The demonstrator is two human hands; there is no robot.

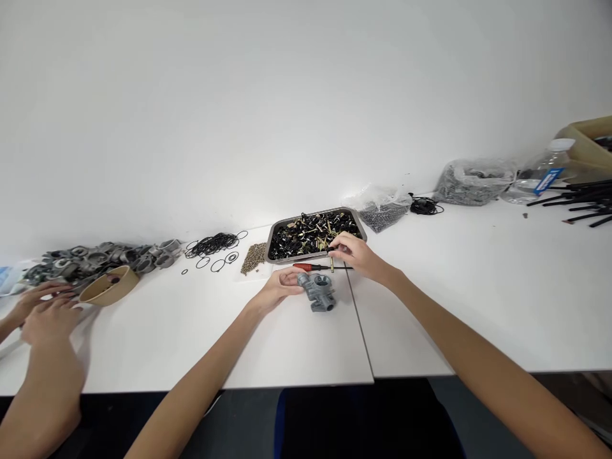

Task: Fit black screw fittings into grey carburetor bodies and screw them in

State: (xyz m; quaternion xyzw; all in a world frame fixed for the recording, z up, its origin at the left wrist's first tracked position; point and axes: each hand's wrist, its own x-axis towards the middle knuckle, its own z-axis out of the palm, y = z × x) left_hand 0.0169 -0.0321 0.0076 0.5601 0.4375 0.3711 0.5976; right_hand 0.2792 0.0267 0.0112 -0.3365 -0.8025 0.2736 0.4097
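My left hand rests on the white table and grips a grey cast metal housing at its left side. Over the front rim of a metal tray filled with small black and brass parts, my right hand pinches a small black and brass part between thumb and fingers. A red-handled screwdriver lies on the table between the tray and the housing, just under my right hand.
Black O-rings and a heap of small brass bits lie left of the tray. Grey housings and a tan bowl sit far left, where another person's hands work. Plastic bags, a bottle and black rods lie right.
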